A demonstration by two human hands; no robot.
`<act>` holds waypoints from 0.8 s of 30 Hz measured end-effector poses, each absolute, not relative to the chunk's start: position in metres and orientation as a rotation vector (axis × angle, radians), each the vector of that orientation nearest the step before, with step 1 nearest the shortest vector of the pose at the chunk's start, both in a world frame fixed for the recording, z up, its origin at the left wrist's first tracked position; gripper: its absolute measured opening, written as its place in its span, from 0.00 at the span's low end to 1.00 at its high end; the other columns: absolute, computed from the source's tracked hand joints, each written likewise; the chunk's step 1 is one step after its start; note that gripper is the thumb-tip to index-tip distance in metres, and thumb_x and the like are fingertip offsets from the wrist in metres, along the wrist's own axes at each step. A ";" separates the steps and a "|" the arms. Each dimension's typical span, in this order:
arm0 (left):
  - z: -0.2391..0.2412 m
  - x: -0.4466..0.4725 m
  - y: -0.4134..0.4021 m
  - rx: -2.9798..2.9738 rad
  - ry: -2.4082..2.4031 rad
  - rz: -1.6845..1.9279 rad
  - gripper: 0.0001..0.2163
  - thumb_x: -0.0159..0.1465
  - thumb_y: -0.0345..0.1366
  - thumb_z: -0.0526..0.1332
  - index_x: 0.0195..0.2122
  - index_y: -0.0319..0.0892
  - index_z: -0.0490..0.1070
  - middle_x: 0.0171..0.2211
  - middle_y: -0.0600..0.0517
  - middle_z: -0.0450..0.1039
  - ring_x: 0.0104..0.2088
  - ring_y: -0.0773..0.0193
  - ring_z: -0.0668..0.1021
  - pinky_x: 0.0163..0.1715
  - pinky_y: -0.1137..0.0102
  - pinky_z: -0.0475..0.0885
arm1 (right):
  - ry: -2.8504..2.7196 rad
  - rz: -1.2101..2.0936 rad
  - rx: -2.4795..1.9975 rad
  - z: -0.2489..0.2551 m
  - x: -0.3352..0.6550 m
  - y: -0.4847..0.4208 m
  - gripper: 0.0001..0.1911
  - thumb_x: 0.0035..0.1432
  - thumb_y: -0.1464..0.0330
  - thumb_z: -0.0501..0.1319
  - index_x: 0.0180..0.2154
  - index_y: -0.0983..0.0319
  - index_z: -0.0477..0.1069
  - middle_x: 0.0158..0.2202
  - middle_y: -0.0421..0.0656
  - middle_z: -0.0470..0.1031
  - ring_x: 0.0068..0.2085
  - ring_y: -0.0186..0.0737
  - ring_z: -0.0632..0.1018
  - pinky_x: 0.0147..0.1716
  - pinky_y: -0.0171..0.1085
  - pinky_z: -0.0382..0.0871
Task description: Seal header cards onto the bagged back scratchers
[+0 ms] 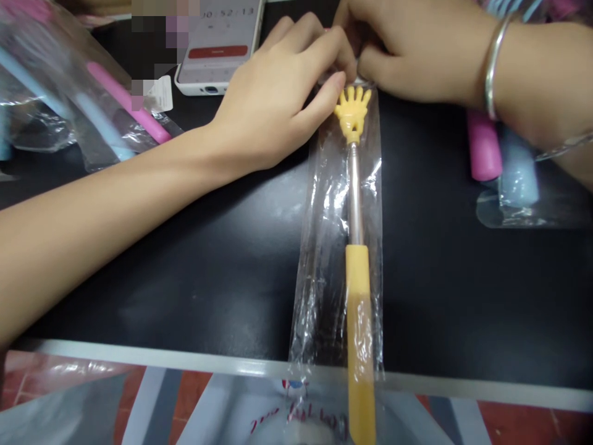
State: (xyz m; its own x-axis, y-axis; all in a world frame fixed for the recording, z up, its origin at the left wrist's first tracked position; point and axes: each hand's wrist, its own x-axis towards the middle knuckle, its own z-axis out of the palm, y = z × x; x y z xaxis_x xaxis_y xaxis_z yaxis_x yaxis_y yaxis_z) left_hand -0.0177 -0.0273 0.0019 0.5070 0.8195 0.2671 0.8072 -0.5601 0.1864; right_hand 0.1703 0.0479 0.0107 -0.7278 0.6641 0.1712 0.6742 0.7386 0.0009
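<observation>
Over the pale near edge (pixel 231 366) of the black table (pixel 222 266), above red tiles (pixel 532 423), juts a yellow back scratcher (pixel 356 266) with its clear sleeve (pixel 319 272); table spreads either side. Left hand (pixel 278 93) and right hand (pixel 407 55) crowd its far end; what they pinch, I cannot tell.

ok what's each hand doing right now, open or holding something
Left hand: fingers bent at the far end of the clear bag; grip can't be told.
Right hand: fingers curled at that same end; anything pinched is hidden.
</observation>
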 end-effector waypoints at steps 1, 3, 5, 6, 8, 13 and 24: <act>0.003 -0.017 -0.028 2.692 1.479 0.479 0.21 0.69 0.43 0.43 0.57 0.50 0.69 0.55 0.48 0.68 0.58 0.48 0.68 0.60 0.49 0.62 | -2.784 -0.100 -1.090 0.010 0.170 0.048 0.35 0.56 0.58 0.38 0.57 0.67 0.66 0.47 0.44 0.70 0.50 0.48 0.72 0.53 0.51 0.66; 0.004 -0.015 -0.027 2.677 1.518 0.442 0.21 0.70 0.43 0.42 0.57 0.50 0.68 0.56 0.47 0.67 0.59 0.48 0.67 0.60 0.50 0.61 | -2.793 -0.119 -1.128 0.010 0.170 0.047 0.34 0.55 0.60 0.39 0.56 0.67 0.66 0.47 0.43 0.70 0.50 0.48 0.72 0.53 0.51 0.66; 0.003 -0.016 -0.026 2.678 1.509 0.447 0.21 0.70 0.43 0.43 0.58 0.51 0.68 0.56 0.48 0.67 0.59 0.48 0.67 0.60 0.49 0.61 | -2.795 -0.132 -1.172 0.010 0.169 0.045 0.34 0.55 0.60 0.38 0.56 0.67 0.66 0.48 0.44 0.70 0.51 0.49 0.72 0.53 0.51 0.66; 0.003 -0.016 -0.026 2.681 1.489 0.459 0.21 0.70 0.43 0.43 0.58 0.52 0.68 0.56 0.49 0.67 0.59 0.48 0.67 0.60 0.49 0.60 | -2.794 -0.136 -1.186 0.011 0.168 0.045 0.35 0.55 0.61 0.38 0.56 0.67 0.66 0.49 0.44 0.70 0.52 0.50 0.72 0.53 0.52 0.66; 0.002 -0.018 -0.025 2.671 1.449 0.503 0.20 0.70 0.44 0.44 0.57 0.57 0.68 0.55 0.52 0.68 0.59 0.48 0.67 0.59 0.48 0.61 | -2.793 -0.127 -1.188 0.011 0.167 0.044 0.35 0.56 0.61 0.37 0.57 0.68 0.67 0.50 0.45 0.70 0.53 0.52 0.72 0.54 0.52 0.65; 0.001 -0.018 -0.027 2.622 1.451 0.571 0.20 0.69 0.44 0.46 0.57 0.56 0.71 0.56 0.50 0.70 0.58 0.45 0.68 0.58 0.47 0.60 | -2.795 -0.136 -1.183 0.012 0.168 0.044 0.34 0.57 0.61 0.38 0.57 0.68 0.66 0.51 0.46 0.71 0.53 0.52 0.72 0.54 0.53 0.66; 0.002 -0.015 -0.029 2.646 1.475 0.535 0.21 0.68 0.43 0.45 0.57 0.52 0.71 0.56 0.47 0.69 0.59 0.44 0.68 0.59 0.48 0.60 | -2.816 -0.158 -1.170 0.011 0.168 0.042 0.37 0.55 0.59 0.36 0.56 0.68 0.66 0.51 0.47 0.70 0.50 0.50 0.71 0.51 0.52 0.65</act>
State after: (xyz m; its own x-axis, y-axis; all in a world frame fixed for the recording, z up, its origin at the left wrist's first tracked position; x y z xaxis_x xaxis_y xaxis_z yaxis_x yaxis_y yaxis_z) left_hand -0.0151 -0.0289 0.0021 0.4801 0.8354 0.2675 0.8126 -0.5384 0.2231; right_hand 0.1678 0.0418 0.0113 -0.7029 0.7010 0.1204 0.7100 0.7015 0.0614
